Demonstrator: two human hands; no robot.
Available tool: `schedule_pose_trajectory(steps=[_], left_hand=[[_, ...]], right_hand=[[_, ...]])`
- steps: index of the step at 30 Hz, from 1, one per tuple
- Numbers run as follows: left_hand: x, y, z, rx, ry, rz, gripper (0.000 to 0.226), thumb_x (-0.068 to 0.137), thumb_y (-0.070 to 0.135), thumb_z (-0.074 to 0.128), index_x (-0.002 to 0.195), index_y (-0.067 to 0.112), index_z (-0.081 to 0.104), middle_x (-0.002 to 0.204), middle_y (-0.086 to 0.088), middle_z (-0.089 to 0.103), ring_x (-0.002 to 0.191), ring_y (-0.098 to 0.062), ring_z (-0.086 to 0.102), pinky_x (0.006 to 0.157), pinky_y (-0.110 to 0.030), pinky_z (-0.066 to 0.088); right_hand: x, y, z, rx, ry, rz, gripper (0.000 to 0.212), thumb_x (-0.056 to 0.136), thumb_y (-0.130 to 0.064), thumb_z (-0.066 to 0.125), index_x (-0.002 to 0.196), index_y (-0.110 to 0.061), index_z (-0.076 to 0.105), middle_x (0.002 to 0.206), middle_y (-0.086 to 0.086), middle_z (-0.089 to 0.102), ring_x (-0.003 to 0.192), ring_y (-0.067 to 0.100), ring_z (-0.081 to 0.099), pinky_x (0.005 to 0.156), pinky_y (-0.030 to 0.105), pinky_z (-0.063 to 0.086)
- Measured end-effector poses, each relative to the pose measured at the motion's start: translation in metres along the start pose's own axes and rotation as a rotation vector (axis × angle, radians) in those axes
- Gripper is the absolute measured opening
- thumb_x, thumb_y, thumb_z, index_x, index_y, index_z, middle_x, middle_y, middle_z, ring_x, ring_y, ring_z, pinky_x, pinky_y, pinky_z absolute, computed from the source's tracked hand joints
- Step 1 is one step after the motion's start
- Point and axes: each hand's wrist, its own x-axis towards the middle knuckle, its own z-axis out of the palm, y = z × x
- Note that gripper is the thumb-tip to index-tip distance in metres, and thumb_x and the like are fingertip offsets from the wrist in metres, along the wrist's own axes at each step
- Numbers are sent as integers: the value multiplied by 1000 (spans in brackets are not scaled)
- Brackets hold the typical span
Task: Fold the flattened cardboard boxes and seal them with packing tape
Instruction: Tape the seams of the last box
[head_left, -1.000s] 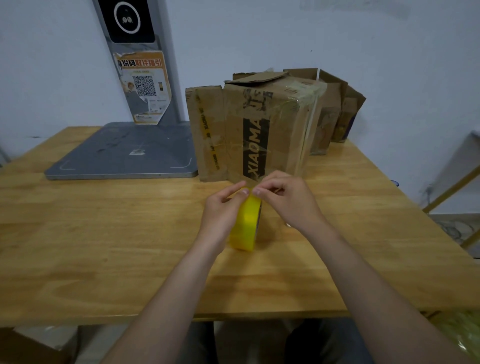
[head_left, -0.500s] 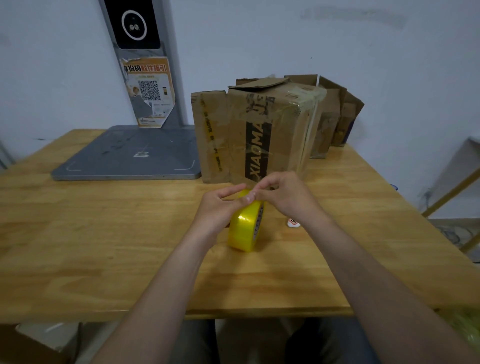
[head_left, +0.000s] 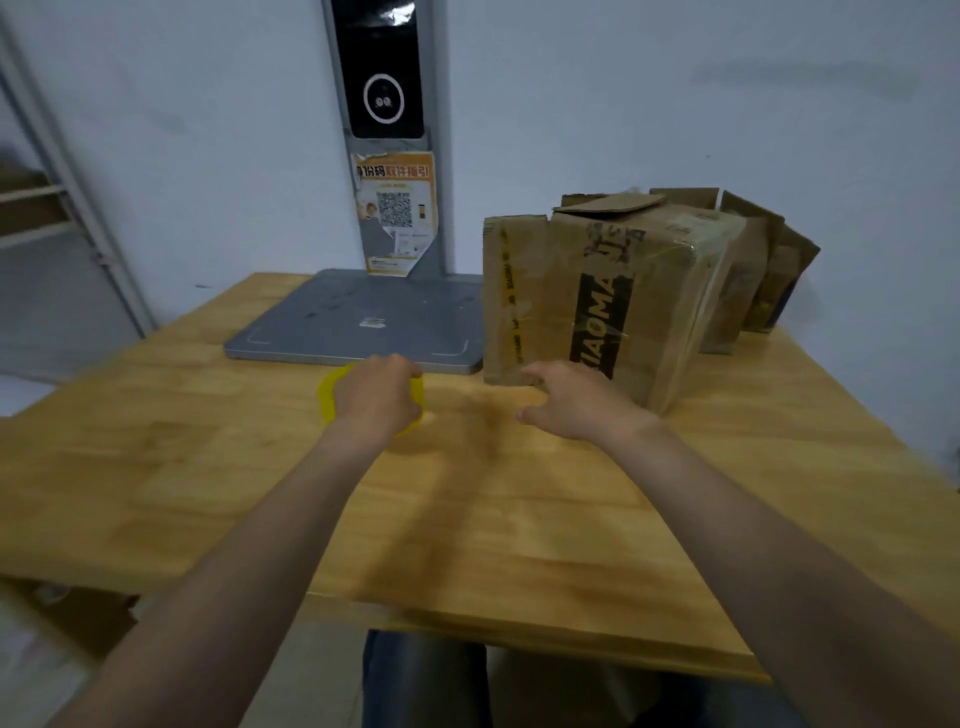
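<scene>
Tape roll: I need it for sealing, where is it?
Head view: the tape roll sits on the table under the left hand, in front of the grey base, left of the cardboard box.

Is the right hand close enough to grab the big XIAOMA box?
Probably yes. The right hand is open and just in front of the XIAOMA cardboard box, with nothing between them. The left hand grips the yellow tape roll off to the side, out of the way.
</scene>
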Motion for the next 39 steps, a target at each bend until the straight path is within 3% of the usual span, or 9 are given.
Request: schedule_pose_trajectory(steps=[7, 12, 16, 19, 24, 28, 32, 35, 39], left_hand=[[-5, -43, 34, -4, -153, -47, 55, 87, 18, 69, 139, 29, 57, 127, -5, 66, 116, -29, 62, 85, -38, 54], [7, -13, 29, -3, -192, -60, 42, 93, 23, 63, 134, 19, 54, 127, -10, 61, 120, -36, 55, 91, -47, 53], [30, 51, -11, -193, -26, 132, 42, 96, 35, 63, 135, 19, 58, 135, -7, 57, 127, -36, 52, 100, -51, 49], [44, 102, -35, -322, 116, 318, 42, 96, 31, 64, 137, 23, 57, 140, -2, 55, 130, -33, 51, 102, -50, 50], [54, 175, -45, -429, 283, 622, 68, 91, 46, 69, 150, 31, 40, 160, 8, 37, 154, -23, 17, 122, -51, 25], [77, 226, -47, -393, 197, 659, 76, 89, 69, 58, 154, 38, 33, 166, 12, 25, 156, -16, 4, 119, -62, 18], [98, 250, -43, -410, 157, 637, 63, 85, 76, 55, 140, 47, 52, 152, 16, 47, 150, -18, 25, 118, -67, 11], [115, 242, -41, -471, 198, 632, 51, 79, 74, 61, 127, 54, 63, 129, 26, 62, 130, -10, 42, 106, -54, 22], [126, 227, -39, -555, 193, 706, 40, 78, 74, 49, 116, 67, 58, 118, 39, 56, 108, 2, 38, 87, -36, 18]], right_hand=[[16, -11, 9, -61, -53, 39, 72, 91, -54, 68, 154, -34, 40, 158, -1, 43, 141, 27, 45, 101, 44, 46], [9, -5, -9, -35, 12, 8, 61, 93, -48, 67, 150, -33, 48, 151, -4, 51, 138, 25, 48, 103, 44, 48], [2, 2, -58, -60, 227, -130, 47, 96, -46, 64, 141, -33, 56, 143, -2, 55, 134, 27, 48, 103, 48, 49], [-4, 18, -95, -144, 404, -200, 41, 98, -42, 62, 138, -32, 59, 139, -3, 57, 132, 26, 43, 102, 46, 47], [-13, 78, -127, -124, 642, -179, 42, 101, -34, 57, 141, -22, 59, 144, -1, 55, 137, 22, 39, 115, 43, 36], [-4, 122, -132, 84, 618, -104, 45, 109, -34, 42, 150, -17, 51, 156, 0, 47, 147, 18, 33, 123, 40, 27], [15, 142, -127, 251, 628, -89, 43, 110, -34, 38, 146, -18, 56, 149, 1, 54, 142, 18, 42, 120, 44, 32], [27, 150, -119, 281, 715, -135, 38, 109, -35, 40, 134, -20, 64, 133, -4, 61, 129, 13, 48, 112, 41, 39], [40, 151, -109, 265, 802, -165, 34, 103, -49, 42, 114, -26, 63, 113, -12, 55, 113, 8, 48, 96, 31, 43]])
